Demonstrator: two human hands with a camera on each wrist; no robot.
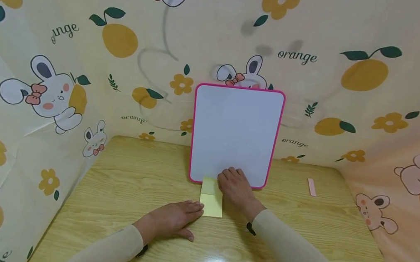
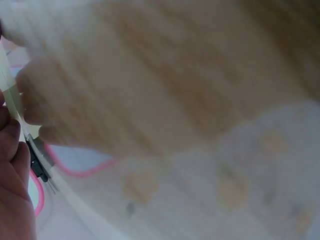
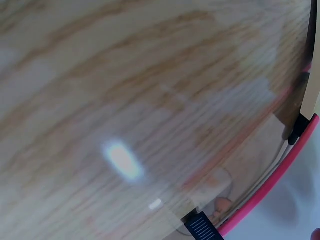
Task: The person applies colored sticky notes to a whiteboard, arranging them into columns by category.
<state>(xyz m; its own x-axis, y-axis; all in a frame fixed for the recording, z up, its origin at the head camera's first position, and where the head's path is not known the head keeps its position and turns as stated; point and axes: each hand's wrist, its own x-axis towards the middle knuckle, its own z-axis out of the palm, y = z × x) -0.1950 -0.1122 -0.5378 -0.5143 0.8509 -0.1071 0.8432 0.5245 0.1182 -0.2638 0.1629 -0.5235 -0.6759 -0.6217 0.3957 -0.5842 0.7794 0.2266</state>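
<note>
A yellow paper (image 1: 212,206) with a crosswise crease lies on the wooden table, its far part meeting the bottom edge of a white board (image 1: 236,133) with a pink frame. My right hand (image 1: 237,189) has bent fingers and grips the far right side of the paper; its fingertips are hidden beneath the hand. Palm down on the table, my left hand (image 1: 176,218) has its fingers stretched out, their tips at the paper's left edge. In the left wrist view, fingers (image 2: 10,145) show beside a strip of the yellow paper (image 2: 12,102).
The board stands upright at the back of the table (image 1: 135,170), before a curtain (image 1: 155,72) printed with rabbits and oranges. A small pink strip (image 1: 311,187) lies to the right. Black clips (image 3: 202,227) sit on the pink frame in the right wrist view.
</note>
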